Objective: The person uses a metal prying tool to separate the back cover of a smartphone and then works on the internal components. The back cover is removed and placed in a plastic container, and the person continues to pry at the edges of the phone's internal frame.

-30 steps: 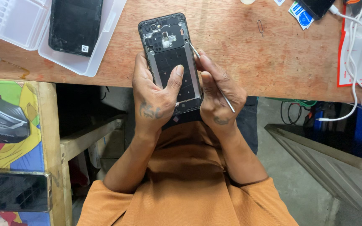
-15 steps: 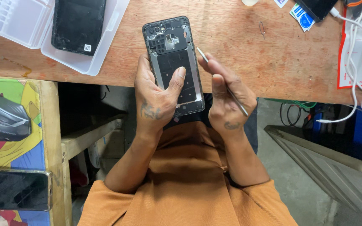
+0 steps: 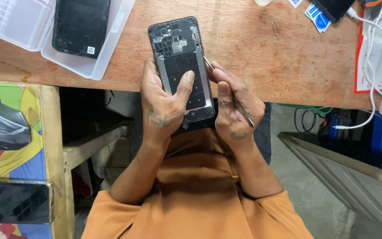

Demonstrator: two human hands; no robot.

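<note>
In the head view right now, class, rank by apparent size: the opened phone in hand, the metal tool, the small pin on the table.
1. Opened phone, held by the left hand.
2. Metal tool, in the right hand.
3. Small pin.

Worn reddish-brown wooden counter (image 3: 288,66) across the top, scuffed and stained, lit evenly by soft daylight. Clear plastic trays (image 3: 18,22) at its left end; white cables (image 3: 376,66) over a red-edged mat at its right. Below left, a wooden frame (image 3: 54,155) with a brightly coloured poster (image 3: 9,132) and a crossbar (image 3: 93,144) in shadow. Lower right, grey concrete floor (image 3: 315,194) and a slanted grey panel (image 3: 345,172).
</note>
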